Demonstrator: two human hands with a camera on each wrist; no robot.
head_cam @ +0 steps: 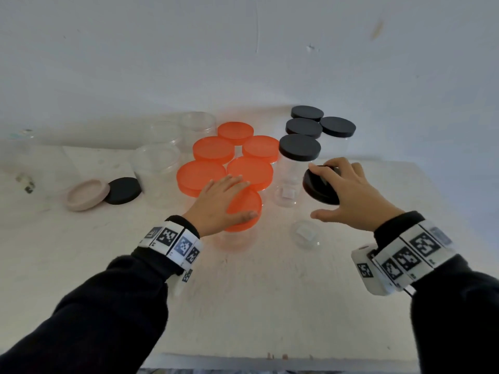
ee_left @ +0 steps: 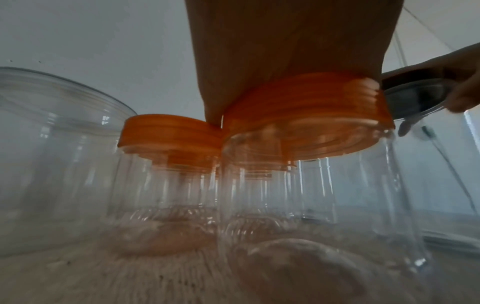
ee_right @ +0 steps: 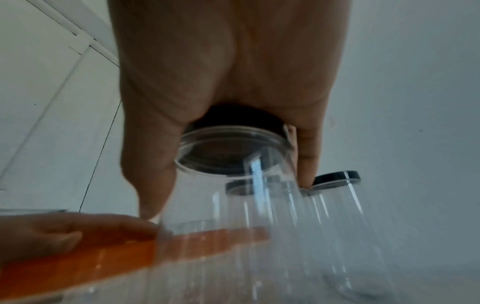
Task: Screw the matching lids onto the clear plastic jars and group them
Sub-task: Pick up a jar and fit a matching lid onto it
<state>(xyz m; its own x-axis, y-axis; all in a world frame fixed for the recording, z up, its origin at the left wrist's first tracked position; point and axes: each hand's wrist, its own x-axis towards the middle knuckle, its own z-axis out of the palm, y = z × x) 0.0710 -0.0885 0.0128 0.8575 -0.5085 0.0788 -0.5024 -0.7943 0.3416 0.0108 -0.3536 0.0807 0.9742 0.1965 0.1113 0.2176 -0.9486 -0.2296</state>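
Table (head_cam: 270, 292) under my arms carries everything: lidless clear jars (head_cam: 159, 168) at the left, five orange-lidded jars (head_cam: 213, 149) in the middle, four black-lidded jars (head_cam: 299, 147) at the right. My left hand (head_cam: 216, 203) lies flat, fingers straight, on the nearest jar's orange lid (head_cam: 248, 209). My right hand (head_cam: 348, 193) grips a black lid (head_cam: 317, 188) on a tilted jar (ee_right: 272, 205) beside the black group. A loose black lid (head_cam: 122, 190) touches a beige lid (head_cam: 87, 194) at the left.

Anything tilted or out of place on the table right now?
Yes. The jar under the right hand leans, its black lid tipped toward the orange group. At the left, a loose black lid and an upturned pink lid lie beside uncapped jars.
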